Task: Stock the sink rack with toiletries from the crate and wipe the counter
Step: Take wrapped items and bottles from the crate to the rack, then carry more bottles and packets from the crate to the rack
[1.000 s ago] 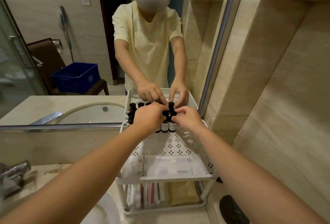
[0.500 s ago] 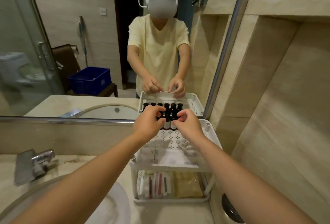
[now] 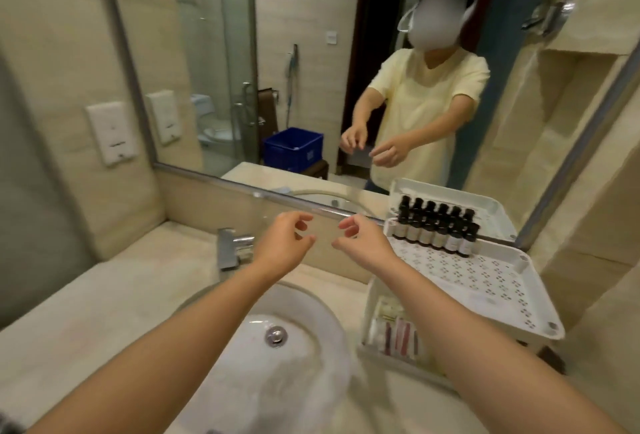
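Six bottles [image 3: 437, 239] stand in a row at the rack's [image 3: 519, 298] back edge. Left hand [image 3: 282, 246] and right hand [image 3: 363, 245] hover over the sink [image 3: 311, 298], fingers loosely apart, seemingly holding nothing.

I see the white perforated plastic rack [image 3: 485, 281] at the counter's [image 3: 104, 298] right end, right of the round white basin [image 3: 277, 347]. Small dark-capped bottles [image 3: 433, 236] line the top shelf's back edge, against the mirror [image 3: 277, 70]; sachets [image 3: 394, 329] lie on the shelf below.
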The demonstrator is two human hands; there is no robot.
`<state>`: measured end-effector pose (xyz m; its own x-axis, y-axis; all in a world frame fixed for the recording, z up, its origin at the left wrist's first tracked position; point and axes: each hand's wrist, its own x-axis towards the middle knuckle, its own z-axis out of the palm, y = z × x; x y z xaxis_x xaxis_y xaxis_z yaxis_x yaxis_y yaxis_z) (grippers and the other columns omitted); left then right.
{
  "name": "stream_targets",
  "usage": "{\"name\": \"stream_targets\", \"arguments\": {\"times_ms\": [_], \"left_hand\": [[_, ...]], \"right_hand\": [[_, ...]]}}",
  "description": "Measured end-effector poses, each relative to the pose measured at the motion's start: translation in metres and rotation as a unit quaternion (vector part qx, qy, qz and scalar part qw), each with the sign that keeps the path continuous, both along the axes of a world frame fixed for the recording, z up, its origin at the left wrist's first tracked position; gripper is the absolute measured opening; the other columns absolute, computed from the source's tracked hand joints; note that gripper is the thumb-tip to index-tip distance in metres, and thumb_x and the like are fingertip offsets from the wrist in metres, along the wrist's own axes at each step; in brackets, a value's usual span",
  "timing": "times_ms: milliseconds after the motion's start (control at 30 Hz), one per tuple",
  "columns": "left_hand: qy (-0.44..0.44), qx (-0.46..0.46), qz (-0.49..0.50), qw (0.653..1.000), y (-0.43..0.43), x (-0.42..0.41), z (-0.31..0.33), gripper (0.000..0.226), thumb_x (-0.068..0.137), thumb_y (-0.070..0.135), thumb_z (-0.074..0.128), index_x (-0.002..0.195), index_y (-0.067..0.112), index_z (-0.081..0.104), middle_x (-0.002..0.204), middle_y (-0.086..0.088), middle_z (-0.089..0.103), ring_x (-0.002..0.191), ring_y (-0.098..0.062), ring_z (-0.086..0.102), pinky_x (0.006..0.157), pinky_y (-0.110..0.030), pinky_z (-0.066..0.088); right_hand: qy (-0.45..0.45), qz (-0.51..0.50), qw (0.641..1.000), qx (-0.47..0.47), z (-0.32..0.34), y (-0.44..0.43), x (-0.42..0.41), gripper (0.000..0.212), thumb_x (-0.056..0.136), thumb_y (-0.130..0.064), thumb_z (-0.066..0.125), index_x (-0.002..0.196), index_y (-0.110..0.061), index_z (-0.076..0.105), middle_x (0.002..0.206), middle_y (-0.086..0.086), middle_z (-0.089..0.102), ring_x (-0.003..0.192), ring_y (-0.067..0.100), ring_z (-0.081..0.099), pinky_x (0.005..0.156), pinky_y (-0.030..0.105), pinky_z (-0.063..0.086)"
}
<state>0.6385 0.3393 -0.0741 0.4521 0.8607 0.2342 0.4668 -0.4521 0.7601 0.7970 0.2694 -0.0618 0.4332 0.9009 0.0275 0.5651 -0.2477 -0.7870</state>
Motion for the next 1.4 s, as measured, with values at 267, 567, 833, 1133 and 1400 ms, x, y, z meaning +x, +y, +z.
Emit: {"name": "stream_targets", "arguments": {"times_ms": [267,567,833,1133,1400], "left_hand": [[0.096,-0.014,0.137,0.986,-0.006,-0.178,-0.011,0.038,0.084,0.035,0.067,0.121,0.031,0.057,0.11,0.009,0.057,0.086,-0.01,0.059,0.083,-0.031,0.05],[0.113,-0.054,0.267,0.956,-0.066,-0.36,-0.037,0.037,0.085,0.037,0.065,0.121,0.035,0.055,0.11,0.013,0.055,0.086,-0.007,0.059,0.084,-0.032,0.051],[0.098,-0.093,0.363,0.922,-0.125,-0.487,-0.062,0.034,0.083,0.035,0.066,0.116,0.034,0.059,0.108,0.01,0.058,0.086,-0.009,0.059,0.086,-0.032,0.051],[0.072,-0.118,0.478,0.867,-0.208,-0.613,-0.079,0.032,0.084,0.034,0.067,0.115,0.032,0.06,0.108,0.011,0.058,0.093,-0.009,0.059,0.089,-0.034,0.051],[0.022,-0.148,0.561,0.814,-0.293,-0.692,-0.084,0.036,0.089,0.034,0.063,0.124,0.033,0.055,0.114,0.012,0.055,0.096,-0.006,0.058,0.088,-0.039,0.054]], "right_hand": [[-0.062,0.141,0.988,-0.027,-0.012,0.021,-0.154,0.04,0.08,-0.025,0.07,0.118,-0.02,0.059,0.113,0.002,0.058,0.097,0.016,0.058,0.08,0.029,0.049],[-0.085,0.271,0.958,-0.041,-0.04,0.016,-0.333,0.041,0.078,-0.026,0.069,0.118,-0.023,0.059,0.12,0.001,0.058,0.105,0.013,0.057,0.085,0.029,0.048],[-0.08,0.37,0.925,-0.04,-0.06,-0.007,-0.47,0.04,0.078,-0.027,0.068,0.117,-0.022,0.059,0.116,0.0,0.057,0.099,0.015,0.059,0.085,0.033,0.052],[-0.094,0.49,0.866,-0.029,-0.077,-0.046,-0.612,0.039,0.08,-0.028,0.068,0.118,-0.022,0.059,0.114,0.001,0.058,0.102,0.015,0.058,0.086,0.027,0.045],[-0.1,0.585,0.804,-0.028,-0.082,-0.093,-0.718,0.034,0.082,-0.026,0.067,0.114,-0.024,0.058,0.114,0.002,0.058,0.093,0.011,0.055,0.085,0.027,0.047]]}}
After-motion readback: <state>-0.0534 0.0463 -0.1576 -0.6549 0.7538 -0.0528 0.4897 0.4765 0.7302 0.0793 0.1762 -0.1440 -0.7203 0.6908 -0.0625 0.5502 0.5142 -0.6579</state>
